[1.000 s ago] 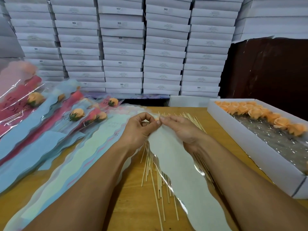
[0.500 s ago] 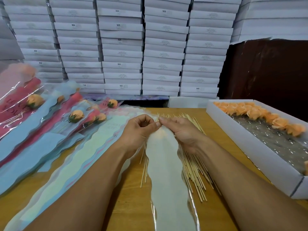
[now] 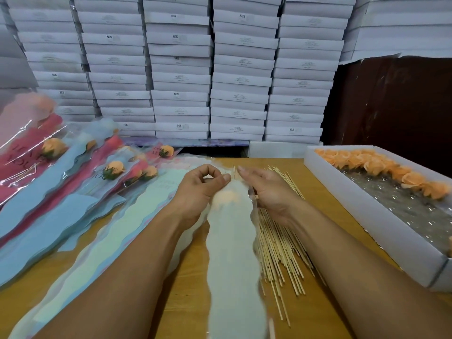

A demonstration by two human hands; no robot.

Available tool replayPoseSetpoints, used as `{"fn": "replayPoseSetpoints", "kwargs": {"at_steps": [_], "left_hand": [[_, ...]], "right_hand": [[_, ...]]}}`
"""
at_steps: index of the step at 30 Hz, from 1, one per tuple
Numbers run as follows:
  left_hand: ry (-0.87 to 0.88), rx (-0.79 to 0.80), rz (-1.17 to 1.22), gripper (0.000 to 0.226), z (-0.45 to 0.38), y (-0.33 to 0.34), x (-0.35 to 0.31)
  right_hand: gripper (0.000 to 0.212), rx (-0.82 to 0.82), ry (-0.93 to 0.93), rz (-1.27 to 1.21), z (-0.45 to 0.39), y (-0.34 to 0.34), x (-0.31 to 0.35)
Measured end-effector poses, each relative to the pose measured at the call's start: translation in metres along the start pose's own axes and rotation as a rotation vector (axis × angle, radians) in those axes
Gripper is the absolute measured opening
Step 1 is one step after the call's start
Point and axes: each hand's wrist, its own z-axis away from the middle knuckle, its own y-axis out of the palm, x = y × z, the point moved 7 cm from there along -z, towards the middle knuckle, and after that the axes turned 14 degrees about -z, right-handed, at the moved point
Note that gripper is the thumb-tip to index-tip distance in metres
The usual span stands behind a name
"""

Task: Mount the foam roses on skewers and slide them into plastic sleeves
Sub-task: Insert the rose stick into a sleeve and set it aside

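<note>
1. Nearest me, the sleeve (image 3: 232,260) lies on the table (image 3: 186,277), its long axis running from 6 o'clock up to 12 o'clock, mouth at the far end.
2. Just beside it at 3 o'clock, loose skewers (image 3: 278,243) fan out along roughly the same line.
3. Inside the sleeve, near its far end, I see a blurred orange rose (image 3: 226,199), head toward 12 o'clock; its stick is hidden.
4. My left hand (image 3: 199,189) pinches the sleeve's mouth between thumb and forefinger. My right hand (image 3: 266,189) hovers at the opposite edge, fingers loosely extended; whether it grips the film I cannot tell.
5. I judge the film light, slippery and floppy, so hold it by the mouth edges; the foam is soft, so handle the rose by its stick.
6. Farther, at 2 o'clock, a tray (image 3: 367,216) holds more roses; finished ones (image 3: 73,167) lie at 10 o'clock.
</note>
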Motion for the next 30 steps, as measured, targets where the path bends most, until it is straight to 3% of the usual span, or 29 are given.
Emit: {"fn": "replayPoseSetpoints", "kwargs": {"at_steps": [4,7,12,18,21,25,30], "left_hand": [[-0.028,-0.089,-0.003,0.012,-0.002,-0.011,0.002],[-0.028,-0.213,-0.012,0.012,-0.005,-0.023,0.002],[-0.087,-0.481,0.033,0.007,-0.007,-0.055,0.005],[-0.074,-0.739,-0.084,0.003,-0.002,-0.083,0.001],[-0.052,-0.776,-0.175,0.005,-0.001,-0.088,-0.010],[-0.102,-0.740,-0.370,0.005,-0.003,-0.086,-0.017],[-0.283,-0.597,-0.755,0.025,-0.009,-0.078,-0.032]], "right_hand": [[0.059,-0.054,0.034,0.139,0.000,-0.008,0.005],[0.066,0.047,0.193,0.200,0.008,-0.011,0.004],[0.042,0.549,0.367,0.311,0.032,0.000,0.001],[0.018,0.717,0.478,0.375,0.046,0.010,-0.009],[0.043,0.733,0.497,0.399,0.043,0.013,-0.017],[0.017,0.775,0.535,0.324,0.048,0.020,-0.017],[0.011,0.667,0.460,0.262,0.038,0.011,-0.014]]}}
